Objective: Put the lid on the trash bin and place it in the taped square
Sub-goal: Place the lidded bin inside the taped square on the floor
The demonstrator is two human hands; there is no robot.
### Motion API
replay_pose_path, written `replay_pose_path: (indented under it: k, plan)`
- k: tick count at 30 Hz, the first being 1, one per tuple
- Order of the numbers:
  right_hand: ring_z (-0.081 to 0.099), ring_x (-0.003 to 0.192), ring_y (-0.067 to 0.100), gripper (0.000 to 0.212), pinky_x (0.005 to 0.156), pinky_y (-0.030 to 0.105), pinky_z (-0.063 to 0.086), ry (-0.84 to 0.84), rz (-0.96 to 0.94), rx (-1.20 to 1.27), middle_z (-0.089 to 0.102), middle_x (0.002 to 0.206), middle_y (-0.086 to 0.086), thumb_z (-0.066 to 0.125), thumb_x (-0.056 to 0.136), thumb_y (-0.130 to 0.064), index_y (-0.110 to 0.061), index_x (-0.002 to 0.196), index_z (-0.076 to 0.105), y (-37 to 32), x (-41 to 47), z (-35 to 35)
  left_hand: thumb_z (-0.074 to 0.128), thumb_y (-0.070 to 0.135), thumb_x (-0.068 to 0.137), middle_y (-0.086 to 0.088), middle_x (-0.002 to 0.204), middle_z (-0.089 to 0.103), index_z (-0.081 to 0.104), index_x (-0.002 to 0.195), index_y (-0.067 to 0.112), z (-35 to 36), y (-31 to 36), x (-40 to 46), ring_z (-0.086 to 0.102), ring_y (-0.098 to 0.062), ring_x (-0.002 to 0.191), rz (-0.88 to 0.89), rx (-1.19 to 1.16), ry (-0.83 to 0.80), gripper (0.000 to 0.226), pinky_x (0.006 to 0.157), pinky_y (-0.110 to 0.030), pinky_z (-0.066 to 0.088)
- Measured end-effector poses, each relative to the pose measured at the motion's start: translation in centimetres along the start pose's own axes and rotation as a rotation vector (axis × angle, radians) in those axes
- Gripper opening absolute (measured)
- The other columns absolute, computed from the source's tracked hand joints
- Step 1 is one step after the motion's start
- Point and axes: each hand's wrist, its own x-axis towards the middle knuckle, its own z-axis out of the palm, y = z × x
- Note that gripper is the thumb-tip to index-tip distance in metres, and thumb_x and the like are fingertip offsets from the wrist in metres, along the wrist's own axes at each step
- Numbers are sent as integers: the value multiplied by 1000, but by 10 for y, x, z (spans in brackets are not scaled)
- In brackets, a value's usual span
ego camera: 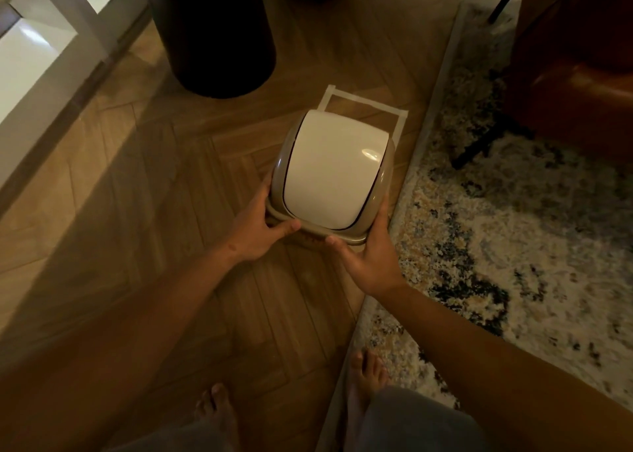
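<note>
A small beige trash bin (pixel 279 164) with its lid on, a white swing flap (pixel 334 171) set in a beige frame, is seen from above at the middle of the view. My left hand (pixel 260 229) grips its near-left rim and my right hand (pixel 371 256) grips its near-right rim. The bin's body is hidden under the lid. A square of white tape (pixel 368 104) lies on the wooden floor; its far side and right side show beyond the bin, while the bin covers the rest.
A tall dark cylinder (pixel 212 30) stands on the floor just left of the tape. A patterned rug (pixel 513 229) edges the tape on the right, with a brown leather chair (pixel 582 75) on it. White furniture (pixel 41 51) is at far left. My bare feet (pixel 366 369) are below.
</note>
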Motion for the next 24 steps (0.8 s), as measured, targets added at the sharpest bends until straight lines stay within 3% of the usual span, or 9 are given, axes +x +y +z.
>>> replay_pose_path:
  k: [2,7,10,13,18,20,22,24]
  plan:
    - [48,141,9,123,111,46,45,8,-18,-1,47,157,-5,86,87,-33,-19,165,-8,3,10,-2,81,23,82,42,137,34,13,158,37,2,1,11,40,24,124,14,-20,-7,103,97,-5,39]
    - [49,140,14,120,111,47,45,27,-69,13,48,156,2,85,87,-30,-13,165,-5,6,41,-11,79,18,85,24,147,37,11,161,26,5,8,41,40,18,130,46,-36,-2,103,101,-11,40]
    - [49,141,14,120,111,47,45,23,-80,16,48,156,2,86,88,-26,-12,165,-6,13,58,-17,80,26,84,15,149,39,15,160,26,7,12,59,42,9,131,69,-5,19,99,106,-12,38]
    - [46,142,12,122,112,46,44,24,-92,14,44,159,1,86,88,-28,-14,165,-8,18,77,-23,79,35,83,19,144,40,16,158,31,7,14,80,40,3,131,78,31,20,98,97,-2,36]
    - [44,144,12,120,114,46,42,65,-115,21,42,160,2,85,89,-28,-11,165,-7,22,112,-30,79,24,84,-1,156,41,16,160,21,12,28,116,40,-11,140,105,10,43,98,114,-30,37]
    - [45,143,11,118,114,44,42,86,-137,16,43,159,3,85,89,-26,-8,164,-4,26,128,-33,79,18,85,0,156,39,14,160,21,14,32,132,41,-5,138,107,-26,39,99,112,-26,38]
    - [45,143,10,116,114,42,42,101,-157,14,44,159,2,85,90,-23,-6,164,-2,29,143,-36,79,20,85,11,149,44,12,161,25,11,34,148,45,16,124,111,-4,39,101,103,-12,40]
    - [45,142,8,115,115,37,42,113,-172,9,44,158,1,84,90,-25,-6,164,-2,30,158,-40,79,23,86,19,139,48,12,161,25,9,36,165,46,25,114,127,18,37,101,97,-7,41]
